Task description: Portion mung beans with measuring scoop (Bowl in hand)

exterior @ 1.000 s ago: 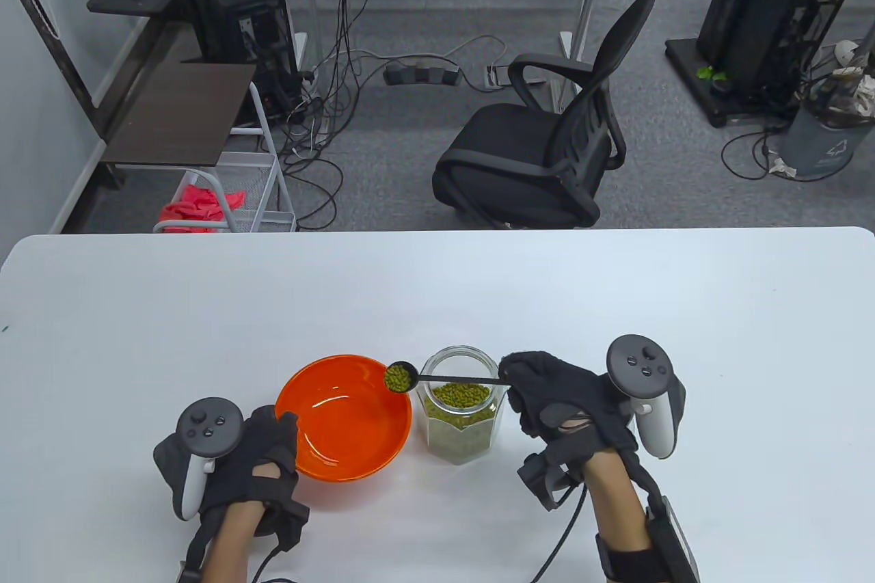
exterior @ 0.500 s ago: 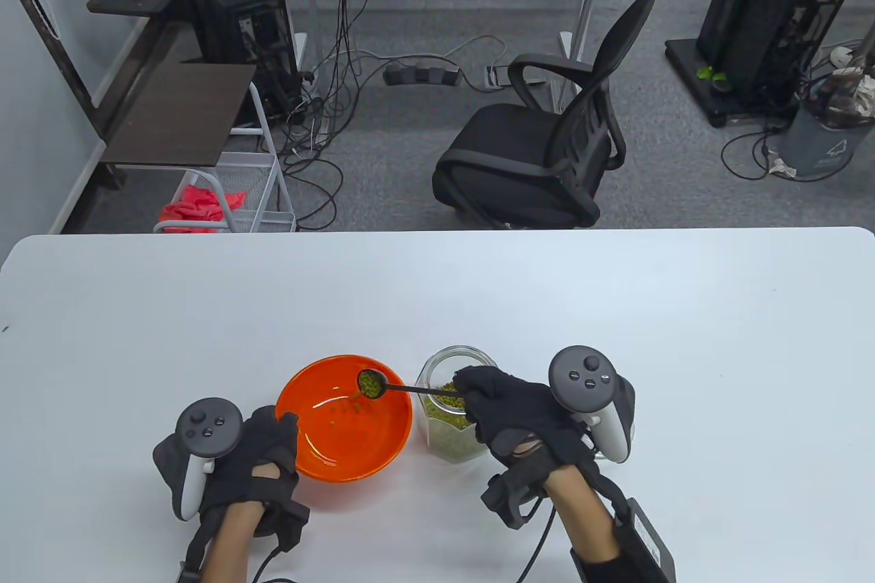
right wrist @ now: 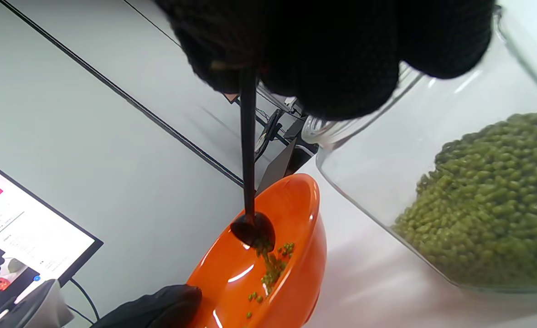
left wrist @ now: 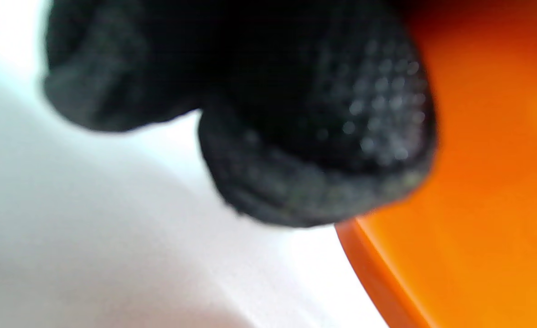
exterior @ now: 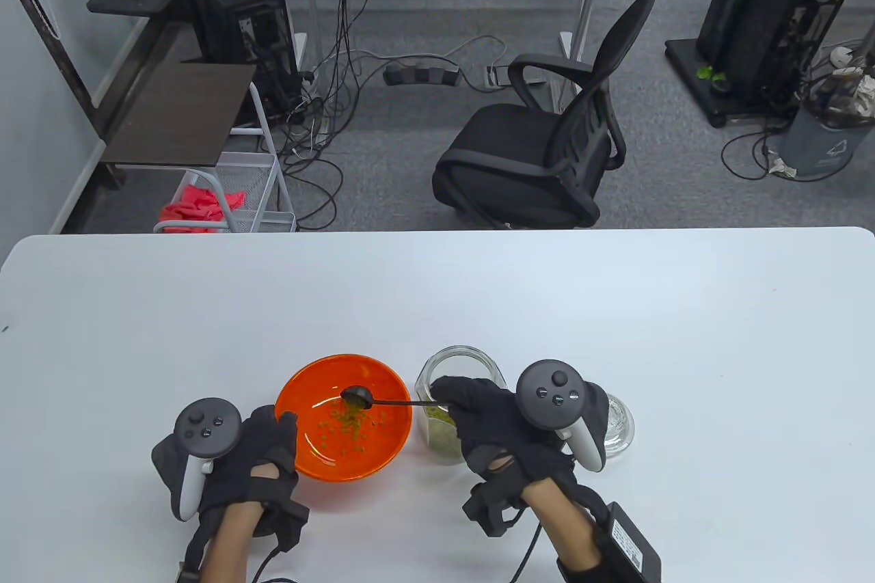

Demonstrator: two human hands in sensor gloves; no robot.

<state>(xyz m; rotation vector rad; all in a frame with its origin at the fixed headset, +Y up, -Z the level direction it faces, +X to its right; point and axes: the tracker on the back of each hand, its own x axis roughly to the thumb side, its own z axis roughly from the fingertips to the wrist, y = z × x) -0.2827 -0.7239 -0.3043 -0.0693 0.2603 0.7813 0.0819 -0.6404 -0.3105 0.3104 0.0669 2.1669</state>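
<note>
Mid-dump, beans going into the bowl

Right hand (exterior: 509,422) pinching measuring scoop (exterior: 357,396) handle, head tipped over orange bowl (exterior: 389,436) on table (exterior: 437,296), mung beans (right wrist: 271,269) spilling out. Left hand (exterior: 253,453) gripping bowl rim. Prob best to finish the roll low & central, w/ bowl steady, before returning to glass jar (exterior: 465,361).

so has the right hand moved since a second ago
Yes. The right hand has shifted left, over the jar, carrying the scoop above the orange bowl.
</note>
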